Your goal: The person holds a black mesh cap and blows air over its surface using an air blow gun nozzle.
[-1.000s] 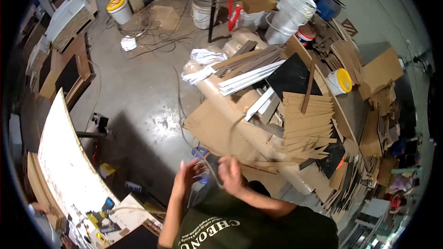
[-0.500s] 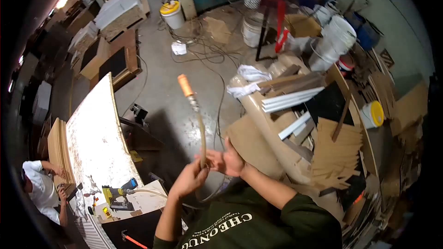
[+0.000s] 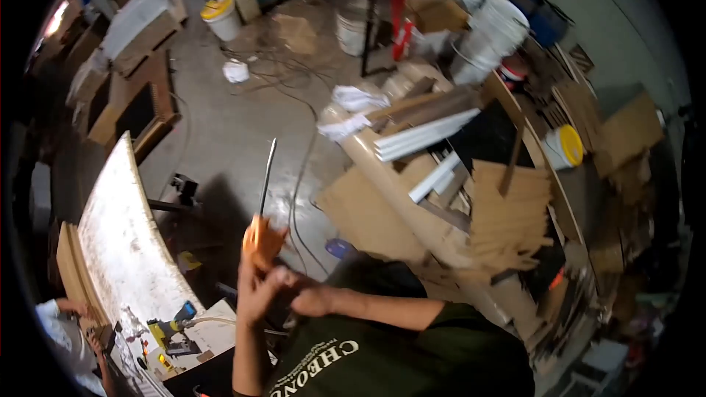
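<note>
An orange object (image 3: 263, 244) with a long thin metal rod (image 3: 269, 173) pointing up and away from me is in my left hand (image 3: 255, 292), whose fingers wrap round its lower part. Pressed up against that hand is my right hand (image 3: 310, 297), its fingers bent and closed at the base of the orange object. What the right fingers grip is hidden and blurred. Below them is my dark green shirt (image 3: 382, 353).
A white-topped panel (image 3: 121, 228) and a yellow-green power tool (image 3: 170, 334) are at left, beside a person in white (image 3: 65, 334). Cardboard strips (image 3: 507, 209), white strips (image 3: 426, 134) and a wrapped roll (image 3: 397, 198) lie at right. A cable (image 3: 300, 169) crosses the floor.
The upright hose with its orange end has dropped from view between the hands; an orange object with a metal rod now shows. Both hands have moved left and down, and the view has turned.
</note>
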{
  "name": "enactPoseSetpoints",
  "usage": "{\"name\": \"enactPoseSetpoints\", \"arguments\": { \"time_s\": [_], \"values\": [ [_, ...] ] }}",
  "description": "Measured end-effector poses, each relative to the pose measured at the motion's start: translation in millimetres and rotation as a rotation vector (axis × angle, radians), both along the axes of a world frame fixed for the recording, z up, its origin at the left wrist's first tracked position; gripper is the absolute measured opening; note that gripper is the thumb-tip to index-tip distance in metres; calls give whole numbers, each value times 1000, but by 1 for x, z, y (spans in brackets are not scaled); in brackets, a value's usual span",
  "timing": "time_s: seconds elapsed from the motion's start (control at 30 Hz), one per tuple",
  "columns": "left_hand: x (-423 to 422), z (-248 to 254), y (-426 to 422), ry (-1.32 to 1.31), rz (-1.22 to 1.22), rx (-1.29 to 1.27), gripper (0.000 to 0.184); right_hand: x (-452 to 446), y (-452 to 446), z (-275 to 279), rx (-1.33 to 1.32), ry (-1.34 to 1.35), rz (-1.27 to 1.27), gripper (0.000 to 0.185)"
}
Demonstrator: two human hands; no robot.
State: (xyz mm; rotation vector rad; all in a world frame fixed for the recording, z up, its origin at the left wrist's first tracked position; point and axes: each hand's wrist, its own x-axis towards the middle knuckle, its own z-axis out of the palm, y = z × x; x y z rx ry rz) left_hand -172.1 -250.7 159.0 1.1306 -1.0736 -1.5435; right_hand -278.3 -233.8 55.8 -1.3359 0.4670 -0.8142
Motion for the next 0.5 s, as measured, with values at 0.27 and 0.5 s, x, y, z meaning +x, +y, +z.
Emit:
{"name": "enactPoseSetpoints", "arguments": {
  "time_s": [0.27, 0.5],
  "values": [
    [-38, -13, -39, 49, -403, 274, 40, -233, 39, -101, 861, 498, -410, 47],
    [-50, 29, -87, -148, -451, 206, 57, -234, 196, -223, 1379, 100, -660, 74]
  ]
}}
